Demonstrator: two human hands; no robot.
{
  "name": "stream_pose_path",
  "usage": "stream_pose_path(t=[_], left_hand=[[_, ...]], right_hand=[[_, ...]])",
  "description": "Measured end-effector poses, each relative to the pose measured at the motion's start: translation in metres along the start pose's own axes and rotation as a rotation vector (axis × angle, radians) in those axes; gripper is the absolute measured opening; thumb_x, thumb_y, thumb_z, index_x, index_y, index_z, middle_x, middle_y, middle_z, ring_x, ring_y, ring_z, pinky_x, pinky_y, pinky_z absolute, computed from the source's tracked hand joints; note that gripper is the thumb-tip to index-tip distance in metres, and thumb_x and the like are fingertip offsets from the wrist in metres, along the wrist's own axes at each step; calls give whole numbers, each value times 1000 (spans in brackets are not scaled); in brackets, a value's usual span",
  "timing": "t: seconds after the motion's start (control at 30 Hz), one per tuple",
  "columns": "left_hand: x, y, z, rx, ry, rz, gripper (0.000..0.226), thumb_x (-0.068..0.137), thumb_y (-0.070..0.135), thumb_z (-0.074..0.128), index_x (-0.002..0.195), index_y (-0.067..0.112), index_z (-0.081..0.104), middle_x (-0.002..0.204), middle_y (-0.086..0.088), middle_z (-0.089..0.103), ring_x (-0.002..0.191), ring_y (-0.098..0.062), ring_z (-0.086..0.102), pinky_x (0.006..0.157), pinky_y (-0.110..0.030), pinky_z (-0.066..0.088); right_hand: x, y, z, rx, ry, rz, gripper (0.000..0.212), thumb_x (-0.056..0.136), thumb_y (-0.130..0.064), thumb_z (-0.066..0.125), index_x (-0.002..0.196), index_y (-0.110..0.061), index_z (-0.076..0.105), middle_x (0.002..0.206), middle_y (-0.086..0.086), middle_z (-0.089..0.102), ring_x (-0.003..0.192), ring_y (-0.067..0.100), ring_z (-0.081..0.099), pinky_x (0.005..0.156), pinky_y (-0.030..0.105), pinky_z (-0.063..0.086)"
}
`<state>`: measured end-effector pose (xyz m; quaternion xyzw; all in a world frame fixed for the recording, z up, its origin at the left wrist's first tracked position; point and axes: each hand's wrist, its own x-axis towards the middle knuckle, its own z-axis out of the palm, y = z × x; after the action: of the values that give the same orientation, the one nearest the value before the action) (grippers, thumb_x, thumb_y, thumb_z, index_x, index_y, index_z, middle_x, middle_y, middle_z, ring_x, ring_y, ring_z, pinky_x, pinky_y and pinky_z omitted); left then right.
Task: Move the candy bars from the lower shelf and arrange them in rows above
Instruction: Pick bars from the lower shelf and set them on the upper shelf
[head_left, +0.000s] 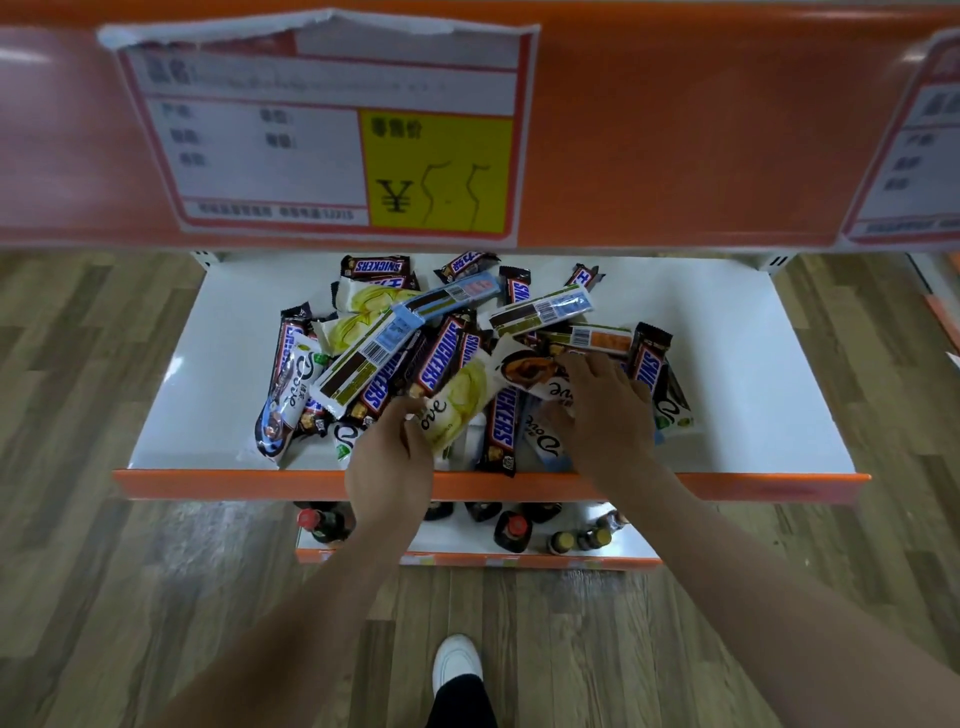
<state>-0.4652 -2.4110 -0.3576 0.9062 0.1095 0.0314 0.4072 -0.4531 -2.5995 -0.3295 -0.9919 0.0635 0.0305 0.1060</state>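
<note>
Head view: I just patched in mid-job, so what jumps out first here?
A jumbled heap of brown Snickers and pale Dove candy bars covers the middle of the white lower shelf. Both hands are in it: the left hand pinches a yellow-white Dove bar, and the right hand rests spread on the bars. Above, a blurred red-and-yellow price label hangs on the orange shelf edge.

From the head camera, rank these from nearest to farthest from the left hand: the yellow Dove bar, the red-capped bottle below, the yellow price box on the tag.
1. Yellow Dove bar: pinched by the left hand.
2. Red-capped bottle: shelf below, to the left.
3. Yellow price box: upper shelf edge, far above.
</note>
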Motion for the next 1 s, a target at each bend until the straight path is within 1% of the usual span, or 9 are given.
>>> stream_pose_path(t=[0.1, 0.2, 0.27, 0.4, 0.57, 0.73, 0.87, 0.93, 1.0], left_hand=[[10, -1, -7, 222, -84, 192, 29, 92, 10, 41, 104, 19, 65, 78, 4, 56, 66, -16, 48, 45, -22, 24], [24, 2, -3, 193, -188, 278, 27, 92, 10, 42, 111, 17, 60, 103, 0, 56, 84, -18, 54, 54, -24, 36], [29, 5, 4, 129, -293, 245, 26, 94, 20, 47, 118, 15, 55, 113, -3, 50, 96, -21, 54, 69, -28, 42], [22, -1, 5, 329, -377, 381, 61, 76, 50, 68, 127, 20, 51, 118, -3, 44, 107, -22, 42, 87, -37, 42], [23, -8, 3, 399, -372, 412, 56, 77, 36, 72, 128, 20, 53, 120, -3, 49, 110, -27, 43, 92, -38, 38], [21, -10, 1, 391, -353, 425, 54, 77, 38, 72, 126, 25, 55, 118, 0, 53, 110, -25, 45, 88, -38, 39], [19, -14, 0, 376, -343, 404, 55, 76, 42, 71, 126, 25, 55, 120, -1, 54, 113, -25, 45, 92, -41, 41], [18, -15, 1, 380, -343, 394, 56, 77, 44, 70, 127, 25, 55, 117, -2, 54, 113, -25, 45, 90, -41, 43], [17, -15, 1, 368, -355, 368, 57, 78, 44, 69, 129, 26, 53, 116, -2, 53, 114, -26, 44, 90, -41, 44]], right_hand=[[2, 10, -4, -93, 53, -13, 48, 90, -26, 58, 136, -21, 44, 137, 6, 44, 128, 28, 40, 104, 47, 27], [3, 12, -3, -129, 57, -124, 50, 85, -22, 66, 132, -21, 51, 133, 7, 50, 126, 30, 44, 103, 52, 26], [2, 9, -4, -98, 33, -177, 49, 85, -24, 65, 132, -21, 51, 131, 6, 51, 125, 29, 45, 103, 50, 26], [3, 7, -3, -73, -126, -219, 49, 93, -34, 53, 139, -26, 40, 138, -3, 41, 129, 20, 36, 103, 40, 26], [4, 13, -5, 131, -200, -169, 60, 87, -32, 64, 140, -22, 39, 137, -2, 46, 128, 20, 41, 102, 38, 35], [4, 14, -5, 202, -153, -89, 61, 84, -39, 64, 137, -23, 38, 121, -1, 60, 106, 20, 59, 77, 33, 50], [7, 5, -7, 307, -109, -5, 58, 81, -48, 66, 124, -16, 42, 93, 1, 65, 77, 20, 64, 59, 27, 48], [9, -3, -6, 351, -137, 36, 61, 80, -48, 68, 120, -11, 40, 86, 0, 59, 73, 19, 61, 50, 22, 41], [11, -13, -3, 383, -118, 73, 64, 84, -47, 64, 123, -5, 36, 85, 3, 59, 74, 22, 62, 50, 26, 44]])
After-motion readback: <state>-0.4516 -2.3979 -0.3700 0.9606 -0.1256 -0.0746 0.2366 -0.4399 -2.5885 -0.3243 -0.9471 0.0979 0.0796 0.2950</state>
